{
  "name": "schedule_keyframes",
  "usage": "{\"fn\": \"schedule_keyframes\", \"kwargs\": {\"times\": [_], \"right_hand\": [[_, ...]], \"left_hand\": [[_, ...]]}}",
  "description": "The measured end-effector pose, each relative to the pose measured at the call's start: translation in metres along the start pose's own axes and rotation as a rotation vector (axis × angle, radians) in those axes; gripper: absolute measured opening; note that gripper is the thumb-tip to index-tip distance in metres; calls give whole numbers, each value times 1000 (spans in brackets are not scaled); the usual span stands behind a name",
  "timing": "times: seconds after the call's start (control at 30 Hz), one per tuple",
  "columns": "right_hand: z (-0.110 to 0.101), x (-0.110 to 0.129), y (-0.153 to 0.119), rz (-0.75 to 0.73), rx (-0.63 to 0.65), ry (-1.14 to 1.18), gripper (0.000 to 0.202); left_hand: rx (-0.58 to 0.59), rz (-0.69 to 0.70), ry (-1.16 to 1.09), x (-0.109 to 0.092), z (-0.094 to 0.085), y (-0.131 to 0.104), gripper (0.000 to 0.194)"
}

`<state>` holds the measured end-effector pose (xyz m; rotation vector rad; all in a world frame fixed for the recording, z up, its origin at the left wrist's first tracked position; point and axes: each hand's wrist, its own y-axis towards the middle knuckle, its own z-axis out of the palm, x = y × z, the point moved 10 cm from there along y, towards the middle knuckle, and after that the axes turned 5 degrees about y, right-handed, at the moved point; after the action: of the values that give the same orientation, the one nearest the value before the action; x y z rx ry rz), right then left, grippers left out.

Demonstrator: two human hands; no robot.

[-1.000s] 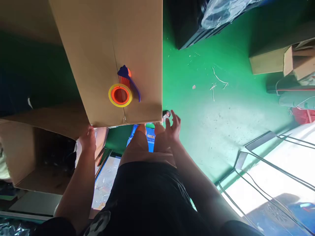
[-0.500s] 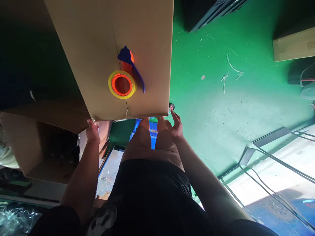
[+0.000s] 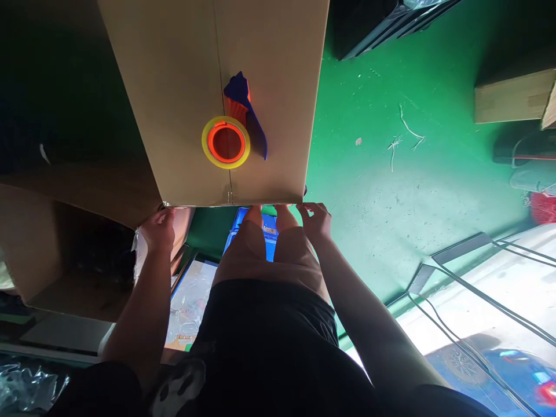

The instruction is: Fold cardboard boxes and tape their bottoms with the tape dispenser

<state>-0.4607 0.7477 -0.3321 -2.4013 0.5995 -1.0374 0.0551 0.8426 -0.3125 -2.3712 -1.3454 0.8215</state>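
Note:
A large cardboard box, closed on top with a seam down its middle, stands in front of me. Lying on it is a tape dispenser in orange and dark blue, with a yellow-edged roll of tape. My left hand pinches the near left corner of the box, its fingertips partly hidden at the edge. At the near right corner, my right hand has thumb and forefinger closed together on the box's edge. Neither hand touches the tape dispenser.
An open cardboard box stands at my left. Below the near edge there is a blue plastic bin. Scraps of string lie on the green floor. Cables run at the lower right, and another carton sits farther right.
My right hand has closed its fingers at the box's near right corner, where they were spread before. The left hand has curled in at its corner. The view has shifted slightly.

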Motion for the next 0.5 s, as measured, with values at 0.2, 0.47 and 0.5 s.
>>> {"fn": "schedule_keyframes", "kwargs": {"times": [0.2,0.47,0.5], "right_hand": [[2,5,4,-121,-8,-66,23],[10,0,-7,26,-54,-35,33],[12,-1,-9,64,-56,-20,35]], "left_hand": [[-23,9,53,2,1,8,23],[-87,27,133,6,2,4,28],[-95,14,107,7,4,2,29]]}}
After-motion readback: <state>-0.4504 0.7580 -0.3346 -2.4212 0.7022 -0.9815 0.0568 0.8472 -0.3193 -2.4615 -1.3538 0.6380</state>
